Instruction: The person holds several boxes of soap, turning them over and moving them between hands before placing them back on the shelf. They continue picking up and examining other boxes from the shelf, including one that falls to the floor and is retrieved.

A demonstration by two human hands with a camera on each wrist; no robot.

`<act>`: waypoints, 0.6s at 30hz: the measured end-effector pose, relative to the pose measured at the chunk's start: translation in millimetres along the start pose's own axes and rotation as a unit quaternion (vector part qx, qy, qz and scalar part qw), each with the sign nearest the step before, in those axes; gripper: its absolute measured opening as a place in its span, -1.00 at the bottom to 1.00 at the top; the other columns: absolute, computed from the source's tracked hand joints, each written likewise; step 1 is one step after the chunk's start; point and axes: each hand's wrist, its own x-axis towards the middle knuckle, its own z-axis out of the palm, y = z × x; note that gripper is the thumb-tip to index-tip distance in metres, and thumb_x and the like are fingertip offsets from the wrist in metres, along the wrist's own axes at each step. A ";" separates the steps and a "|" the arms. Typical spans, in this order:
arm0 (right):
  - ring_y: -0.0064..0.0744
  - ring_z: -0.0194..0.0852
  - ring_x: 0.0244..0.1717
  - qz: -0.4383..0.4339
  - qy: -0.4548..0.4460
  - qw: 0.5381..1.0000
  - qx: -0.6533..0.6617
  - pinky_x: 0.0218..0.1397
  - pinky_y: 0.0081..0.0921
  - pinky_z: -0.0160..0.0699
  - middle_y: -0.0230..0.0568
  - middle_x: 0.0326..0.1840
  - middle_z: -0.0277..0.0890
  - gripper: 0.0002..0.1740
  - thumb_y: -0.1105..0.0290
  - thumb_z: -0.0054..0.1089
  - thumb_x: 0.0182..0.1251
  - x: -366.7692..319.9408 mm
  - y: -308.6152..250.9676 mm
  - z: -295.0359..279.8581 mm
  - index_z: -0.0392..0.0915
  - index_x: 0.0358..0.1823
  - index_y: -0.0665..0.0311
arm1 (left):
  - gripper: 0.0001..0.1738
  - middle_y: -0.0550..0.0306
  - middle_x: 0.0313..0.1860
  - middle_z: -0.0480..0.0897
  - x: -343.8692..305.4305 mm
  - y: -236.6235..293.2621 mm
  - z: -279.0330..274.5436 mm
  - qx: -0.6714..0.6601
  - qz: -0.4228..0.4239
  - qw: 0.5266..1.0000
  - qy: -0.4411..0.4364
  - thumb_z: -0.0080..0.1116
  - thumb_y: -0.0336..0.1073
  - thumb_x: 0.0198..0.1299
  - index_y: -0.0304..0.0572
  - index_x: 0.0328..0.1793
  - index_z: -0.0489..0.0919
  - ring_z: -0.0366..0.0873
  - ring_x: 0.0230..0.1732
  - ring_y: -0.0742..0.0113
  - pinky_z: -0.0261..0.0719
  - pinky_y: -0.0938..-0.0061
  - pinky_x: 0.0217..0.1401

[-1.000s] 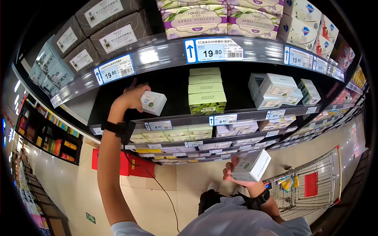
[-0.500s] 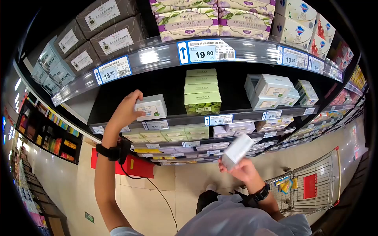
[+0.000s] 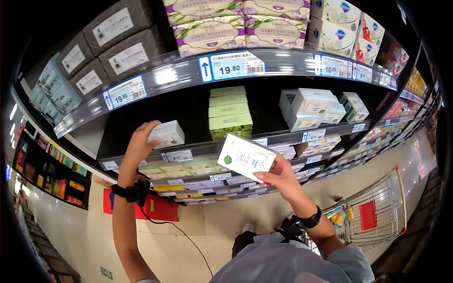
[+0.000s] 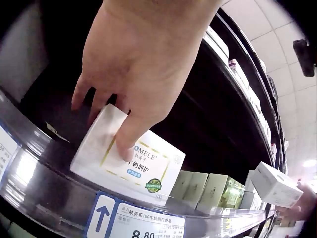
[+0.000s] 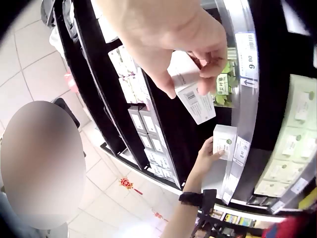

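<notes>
On the dark middle shelf, the left hand (image 3: 141, 141) grips the left end of a small white box (image 3: 169, 134) standing at the shelf's front edge. The left wrist view shows its thumb across the label of that box (image 4: 130, 157), behind an 8.80 price tag. Held up in front of the shelf is another white box (image 3: 246, 157) with a green round mark, pinched at its right end by the right hand (image 3: 286, 182). In the right wrist view, thumb and fingers hold this box (image 5: 194, 91) near green boxes.
Green boxes (image 3: 230, 115) are stacked mid-shelf, with white-blue boxes (image 3: 311, 104) to their right. Large soap packs (image 3: 211, 36) fill the shelf above. A shopping cart (image 3: 377, 221) stands at the lower right; a cable (image 3: 188, 236) hangs from the left wrist.
The right hand has raised its box up and left, turning a printed face into view. The left hand's box has been turned and now sits at the shelf edge, still held.
</notes>
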 end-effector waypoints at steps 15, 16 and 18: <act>-0.62 0.34 -0.27 -0.219 0.010 0.972 -0.089 -0.22 -0.68 0.35 -0.27 -0.28 0.41 -0.64 0.50 0.13 0.01 30.8 -51.7 33.3 0.33 -0.13 0.43 | -0.41 0.00 -0.04 0.44 -8.2 -22.9 -17.2 -0.076 0.017 0.997 -0.019 0.12 -0.62 -0.22 -0.17 0.06 0.37 0.37 0.02 0.13 0.33 0.44 0.05; -0.63 0.34 -0.28 -0.229 0.010 0.968 -0.099 -0.23 -0.68 0.34 -0.30 -0.33 0.42 -0.65 0.50 0.15 -0.02 30.6 -55.4 38.4 0.36 -0.15 0.42 | -0.41 -0.04 -0.11 0.46 -6.7 -25.0 -14.6 -0.058 0.030 0.998 -0.014 0.18 -0.60 -0.27 -0.24 0.04 0.38 0.45 -0.08 0.11 0.40 0.42 -0.05; -0.63 0.34 -0.29 -0.235 0.002 0.965 -0.119 -0.24 -0.68 0.34 -0.31 -0.35 0.42 -0.66 0.50 0.15 -0.02 29.8 -56.4 44.7 0.37 -0.17 0.41 | -0.40 -0.07 -0.17 0.49 -3.2 -28.5 -11.8 -0.071 -0.006 0.997 0.004 0.22 -0.56 -0.30 -0.27 0.02 0.38 0.49 -0.17 0.11 0.43 0.42 -0.12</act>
